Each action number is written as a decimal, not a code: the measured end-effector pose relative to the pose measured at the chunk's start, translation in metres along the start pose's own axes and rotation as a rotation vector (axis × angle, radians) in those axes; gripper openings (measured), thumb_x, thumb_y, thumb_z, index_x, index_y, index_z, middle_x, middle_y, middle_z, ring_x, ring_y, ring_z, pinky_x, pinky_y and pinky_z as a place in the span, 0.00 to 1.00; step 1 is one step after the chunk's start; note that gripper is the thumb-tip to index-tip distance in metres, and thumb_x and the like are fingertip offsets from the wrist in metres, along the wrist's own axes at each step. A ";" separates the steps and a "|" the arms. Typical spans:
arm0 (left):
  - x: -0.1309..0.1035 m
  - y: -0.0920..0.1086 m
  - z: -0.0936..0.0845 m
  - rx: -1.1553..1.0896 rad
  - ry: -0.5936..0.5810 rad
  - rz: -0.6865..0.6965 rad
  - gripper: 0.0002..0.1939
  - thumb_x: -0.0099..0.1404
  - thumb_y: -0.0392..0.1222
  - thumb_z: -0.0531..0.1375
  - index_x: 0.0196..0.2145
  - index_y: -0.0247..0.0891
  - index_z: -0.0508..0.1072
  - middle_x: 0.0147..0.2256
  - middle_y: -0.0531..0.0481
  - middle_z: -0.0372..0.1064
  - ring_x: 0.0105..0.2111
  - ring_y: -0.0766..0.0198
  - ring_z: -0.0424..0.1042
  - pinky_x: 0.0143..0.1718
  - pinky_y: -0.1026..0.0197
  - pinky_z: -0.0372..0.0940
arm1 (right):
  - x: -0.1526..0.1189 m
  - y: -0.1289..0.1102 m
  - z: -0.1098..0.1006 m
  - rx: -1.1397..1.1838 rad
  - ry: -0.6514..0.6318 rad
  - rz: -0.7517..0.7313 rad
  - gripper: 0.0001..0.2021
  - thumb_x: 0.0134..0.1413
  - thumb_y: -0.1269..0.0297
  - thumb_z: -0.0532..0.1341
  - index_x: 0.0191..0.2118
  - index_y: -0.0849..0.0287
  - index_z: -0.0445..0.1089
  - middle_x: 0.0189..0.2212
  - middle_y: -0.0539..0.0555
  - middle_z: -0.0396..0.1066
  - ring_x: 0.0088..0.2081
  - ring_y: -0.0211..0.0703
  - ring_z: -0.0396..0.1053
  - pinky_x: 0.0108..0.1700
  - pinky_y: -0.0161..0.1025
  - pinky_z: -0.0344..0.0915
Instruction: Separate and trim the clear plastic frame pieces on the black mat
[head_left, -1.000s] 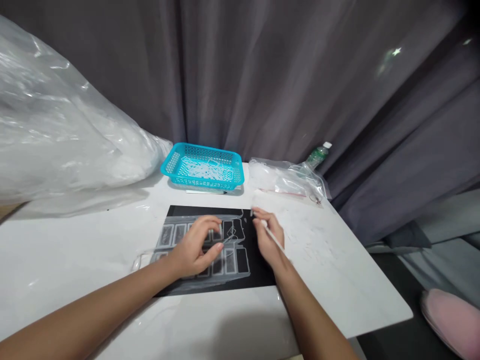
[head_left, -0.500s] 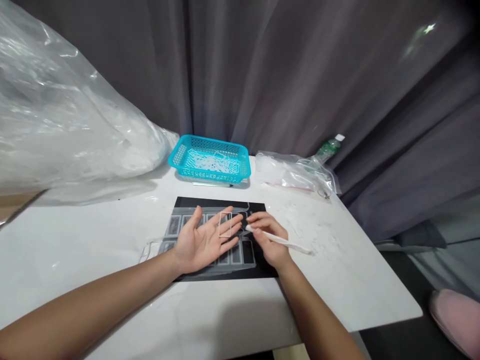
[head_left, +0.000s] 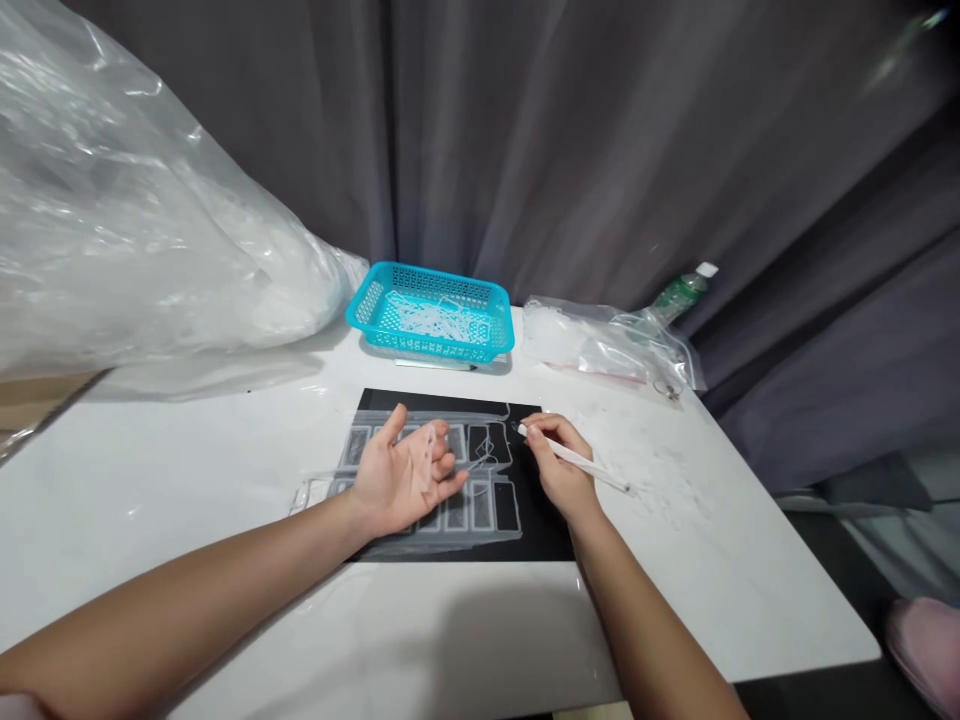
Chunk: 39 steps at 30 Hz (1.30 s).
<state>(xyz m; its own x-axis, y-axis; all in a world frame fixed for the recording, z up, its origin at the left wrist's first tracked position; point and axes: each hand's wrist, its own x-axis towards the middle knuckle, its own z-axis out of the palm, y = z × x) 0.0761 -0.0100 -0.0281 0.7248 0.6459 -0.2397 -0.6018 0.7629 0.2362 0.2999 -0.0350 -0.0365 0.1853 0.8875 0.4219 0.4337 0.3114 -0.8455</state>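
My left hand [head_left: 405, 475] lies palm up with its fingers half curled around a thin, whitish rectangular frame [head_left: 429, 458] that rests across palm and fingers. To its right, my right hand [head_left: 566, 465] is closed on a slim white pen-like tool [head_left: 585, 462]; its tip points left. Beneath both hands is a black mat [head_left: 544, 535], partly covered by clear plastic sheets [head_left: 457, 535] with rows of rectangular windows. A loose tangle of thin clear strips [head_left: 487, 450] sits on the mat between the hands.
A blue perforated basket [head_left: 431, 350] with white thin scraps stands behind the mat, a pen-like stick in front of it. Large clear plastic bag [head_left: 187, 240] at left; zip bag [head_left: 585, 340] and green bottle [head_left: 684, 290] at back right. Small clear scraps litter the white table [head_left: 675, 600].
My left fingers have curled in from flat, tilting the rectangular frame toward the palm. My right hand with the tool has drawn a little away from the left. The view has shifted slightly.
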 end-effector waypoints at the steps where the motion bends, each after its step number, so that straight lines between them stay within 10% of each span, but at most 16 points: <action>1: -0.001 0.002 -0.001 -0.039 -0.014 -0.024 0.30 0.68 0.63 0.40 0.38 0.37 0.70 0.21 0.54 0.68 0.23 0.67 0.73 0.34 0.60 0.69 | 0.000 0.001 0.000 -0.006 0.001 0.001 0.08 0.58 0.59 0.58 0.32 0.57 0.67 0.36 0.55 0.71 0.39 0.44 0.69 0.41 0.41 0.67; 5: -0.004 0.006 -0.003 -0.064 -0.108 -0.120 0.34 0.65 0.67 0.39 0.55 0.43 0.64 0.26 0.50 0.73 0.26 0.63 0.75 0.23 0.66 0.64 | 0.000 0.002 0.000 -0.036 -0.018 0.001 0.08 0.58 0.59 0.58 0.32 0.57 0.68 0.35 0.54 0.71 0.37 0.43 0.69 0.42 0.42 0.67; 11: -0.006 0.002 0.004 0.086 -0.229 -0.191 0.37 0.61 0.71 0.39 0.58 0.47 0.61 0.54 0.41 0.65 0.47 0.51 0.70 0.46 0.44 0.62 | -0.002 0.002 0.000 -0.105 -0.065 -0.010 0.07 0.58 0.59 0.58 0.34 0.56 0.69 0.36 0.54 0.72 0.36 0.44 0.70 0.40 0.42 0.67; 27: -0.007 0.000 0.005 0.091 -0.291 -0.238 0.39 0.60 0.71 0.44 0.59 0.44 0.62 0.58 0.38 0.60 0.53 0.44 0.65 0.50 0.37 0.57 | -0.001 0.001 0.000 -0.166 -0.120 -0.063 0.05 0.58 0.62 0.58 0.34 0.56 0.68 0.35 0.53 0.72 0.38 0.43 0.70 0.42 0.41 0.65; 30: -0.006 0.002 0.004 0.131 -0.288 -0.256 0.37 0.60 0.71 0.48 0.57 0.43 0.64 0.50 0.38 0.68 0.38 0.54 0.74 0.31 0.55 0.68 | -0.001 0.000 0.001 -0.173 -0.125 -0.059 0.06 0.58 0.62 0.58 0.33 0.56 0.68 0.34 0.53 0.72 0.38 0.43 0.70 0.41 0.40 0.65; 33: -0.004 0.004 0.003 0.304 -0.270 -0.268 0.25 0.63 0.62 0.54 0.43 0.37 0.71 0.21 0.52 0.67 0.10 0.77 0.53 0.10 0.76 0.46 | -0.001 0.001 0.003 -0.185 -0.134 -0.061 0.07 0.58 0.61 0.57 0.33 0.56 0.68 0.34 0.54 0.73 0.37 0.43 0.70 0.41 0.40 0.66; 35: -0.002 0.006 0.004 0.515 -0.189 -0.220 0.18 0.65 0.55 0.57 0.31 0.34 0.68 0.13 0.61 0.51 0.09 0.79 0.38 0.09 0.76 0.37 | 0.000 0.003 0.005 -0.184 -0.138 -0.064 0.07 0.58 0.61 0.57 0.33 0.56 0.68 0.34 0.54 0.73 0.37 0.43 0.70 0.41 0.40 0.66; 39: 0.011 0.019 0.018 0.872 0.163 0.138 0.18 0.67 0.56 0.52 0.33 0.37 0.63 0.16 0.62 0.46 0.11 0.77 0.40 0.10 0.75 0.38 | 0.000 0.008 0.010 -0.182 -0.141 -0.052 0.08 0.58 0.59 0.56 0.32 0.57 0.68 0.32 0.53 0.73 0.35 0.43 0.70 0.39 0.38 0.66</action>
<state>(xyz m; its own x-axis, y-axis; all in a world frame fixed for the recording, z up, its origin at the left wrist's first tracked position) 0.0789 0.0110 -0.0089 0.5685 0.7768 -0.2711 -0.1636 0.4296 0.8881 0.2951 -0.0291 -0.0466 0.0392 0.9143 0.4031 0.5937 0.3031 -0.7454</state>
